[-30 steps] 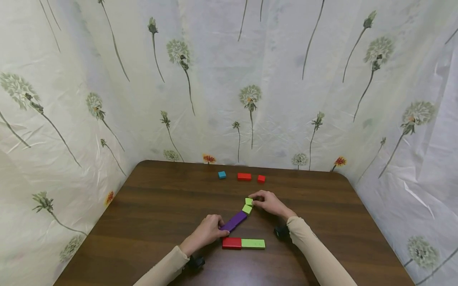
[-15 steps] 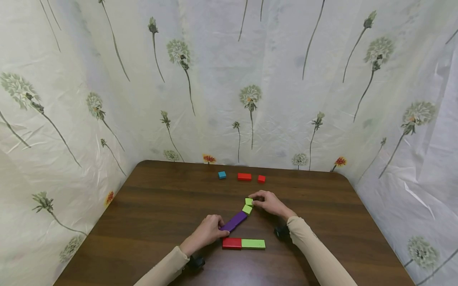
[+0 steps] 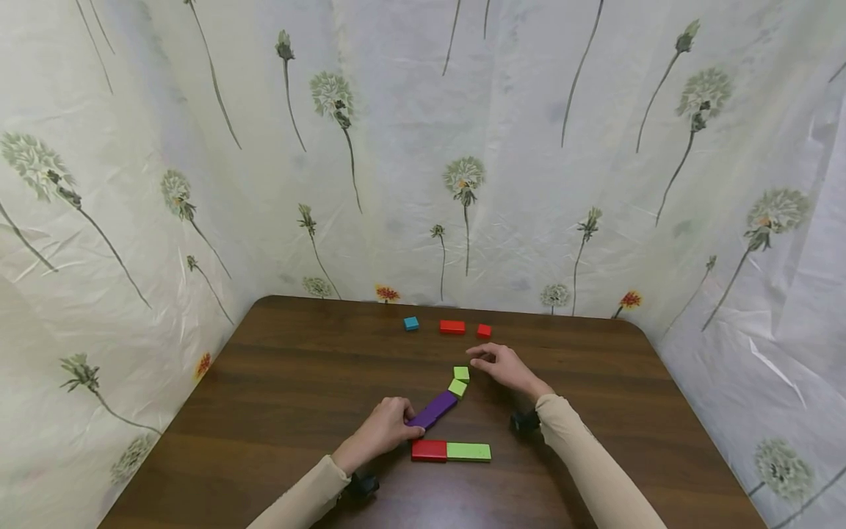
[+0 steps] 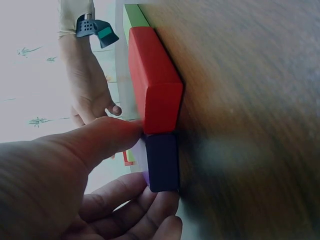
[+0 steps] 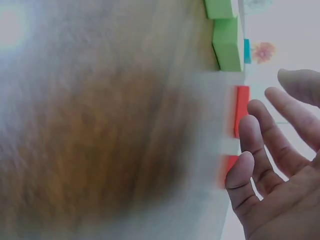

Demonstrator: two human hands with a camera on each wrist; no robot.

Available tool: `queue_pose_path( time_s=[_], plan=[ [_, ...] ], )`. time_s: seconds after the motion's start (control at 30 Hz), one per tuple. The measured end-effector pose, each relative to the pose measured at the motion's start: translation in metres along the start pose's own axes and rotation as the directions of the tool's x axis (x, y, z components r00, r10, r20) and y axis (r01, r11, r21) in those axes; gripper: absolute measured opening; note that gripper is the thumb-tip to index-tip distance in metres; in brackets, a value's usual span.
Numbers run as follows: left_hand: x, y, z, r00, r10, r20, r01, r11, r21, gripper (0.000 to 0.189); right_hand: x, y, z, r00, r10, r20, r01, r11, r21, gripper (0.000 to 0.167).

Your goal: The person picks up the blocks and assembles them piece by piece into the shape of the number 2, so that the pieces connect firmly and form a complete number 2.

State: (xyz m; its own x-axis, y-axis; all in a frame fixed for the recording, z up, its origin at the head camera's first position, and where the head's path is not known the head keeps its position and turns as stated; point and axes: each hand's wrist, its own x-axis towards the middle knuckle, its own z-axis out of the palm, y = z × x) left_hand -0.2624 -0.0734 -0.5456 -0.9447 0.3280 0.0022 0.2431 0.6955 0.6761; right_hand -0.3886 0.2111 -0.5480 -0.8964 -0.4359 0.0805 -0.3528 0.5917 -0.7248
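My left hand [image 3: 382,430] pinches the near end of a long purple block [image 3: 433,411], thumb on one side and fingers on the other. Close up in the left wrist view, the end face of the purple block [image 4: 163,162] stands beside the red block [image 4: 157,80]. Two small lime-green blocks [image 3: 457,388] continue the slanting line from its far end. Just right of and beyond the farther green block [image 3: 461,374], my right hand [image 3: 505,367] hovers with nothing in it. Its fingers [image 5: 270,135] are spread and relaxed in the right wrist view.
Nearer me, a red block [image 3: 429,451] and a longer green block [image 3: 468,452] lie end to end. Along the table's far side are a small blue block [image 3: 411,323], a longer red block [image 3: 452,327] and a small red block [image 3: 485,330]. A flower-printed curtain [image 3: 396,147] surrounds the table.
My right hand has let go of the farther small green block and moved slightly up and right. The left hand and the blocks stay where they were.
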Motion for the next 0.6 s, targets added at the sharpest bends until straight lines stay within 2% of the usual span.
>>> queue_pose_path(
  time_s=[0.27,0.6],
  plan=[
    [0.002,-0.001,-0.001,1.0,0.007,-0.008,-0.007,1.0,-0.002,0.026,0.003,-0.001,-0.01,0.999,0.021,-0.046,-0.021,1.0,0.001,0.033],
    [0.001,-0.001,0.001,1.0,-0.014,0.004,0.014,1.0,-0.002,0.026,0.001,0.002,-0.013,0.995,0.022,-0.093,-0.021,1.0,0.012,0.032]
  ],
)
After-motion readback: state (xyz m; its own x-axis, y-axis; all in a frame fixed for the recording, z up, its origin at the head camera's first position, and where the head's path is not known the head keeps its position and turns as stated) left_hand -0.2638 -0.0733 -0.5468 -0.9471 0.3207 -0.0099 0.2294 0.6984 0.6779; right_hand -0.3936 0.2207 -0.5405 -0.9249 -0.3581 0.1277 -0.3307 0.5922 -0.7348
